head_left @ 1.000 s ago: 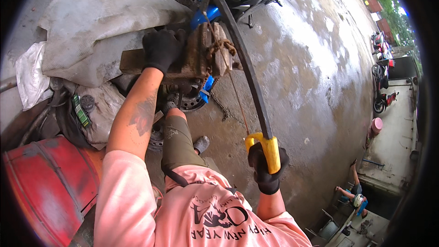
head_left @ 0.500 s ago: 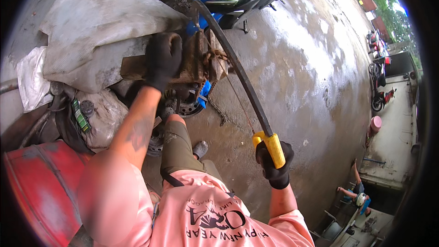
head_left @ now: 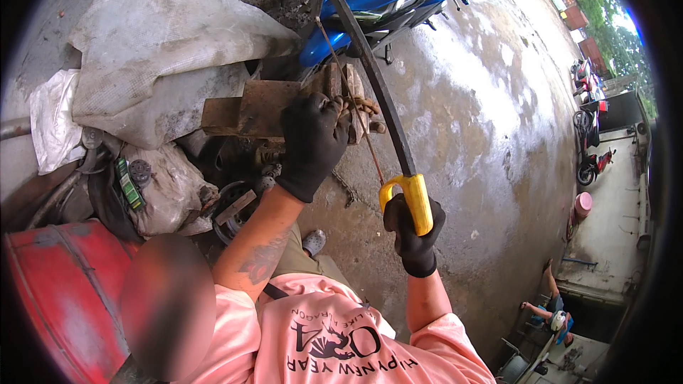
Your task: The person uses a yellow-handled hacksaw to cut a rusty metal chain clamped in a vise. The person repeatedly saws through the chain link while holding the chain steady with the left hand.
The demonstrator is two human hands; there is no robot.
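My right hand (head_left: 414, 235), in a black glove, is wrapped around the yellow handle of a hacksaw (head_left: 370, 75). Its dark frame slants up and away to the left, and its thin blade runs beside a rusty bench vise (head_left: 267, 107). In a matching glove, my left hand (head_left: 313, 139) lies against the near side of the vise jaws with its fingers curled. Those fingertips meet a small rusty metal piece (head_left: 366, 105) at the jaws; what they grip, if anything, is hidden. The blade passes close to that piece, and I cannot tell whether it touches.
A blue motorcycle (head_left: 377, 0) stands just beyond the vise. Left are a grey woven sheet (head_left: 178, 28), a stuffed sack (head_left: 171, 185) and a red drum (head_left: 64, 284). Wet concrete floor (head_left: 484, 121) stretches right, where another person (head_left: 558, 316) is at the far lower edge.
My left hand has moved right, from the back of the vise to its jaws. The right hand and hacksaw have shifted slightly up and left, the hacksaw still gripped.
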